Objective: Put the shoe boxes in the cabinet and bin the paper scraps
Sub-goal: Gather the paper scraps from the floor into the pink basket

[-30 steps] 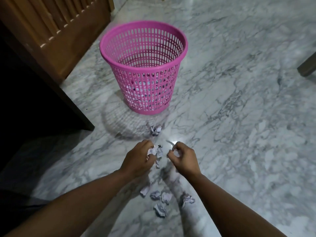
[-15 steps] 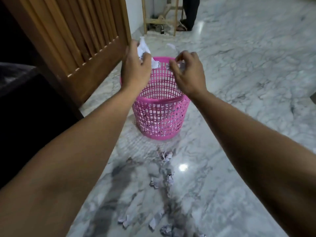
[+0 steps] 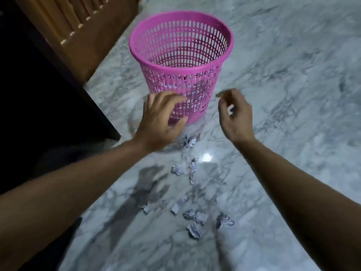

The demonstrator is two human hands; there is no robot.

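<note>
Crumpled white scraps litter the floor, lower centre. Pink mesh bin, upper centre, contents unclear. My left hand and right hand loose-fingered, holding nothing.

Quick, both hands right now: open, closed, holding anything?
Left hand: open, fingers spread, holding nothing, in front of the pink plastic mesh bin.
Right hand: open, fingers loosely curled, no paper scrap visible in it.

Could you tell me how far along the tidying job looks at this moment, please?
Done: some white paper shows through the mesh of the pink bin. In hand: nothing; the left hand and right hand hover empty. Left: crumpled paper scraps on the marble floor. No shoe boxes are in view.
</note>
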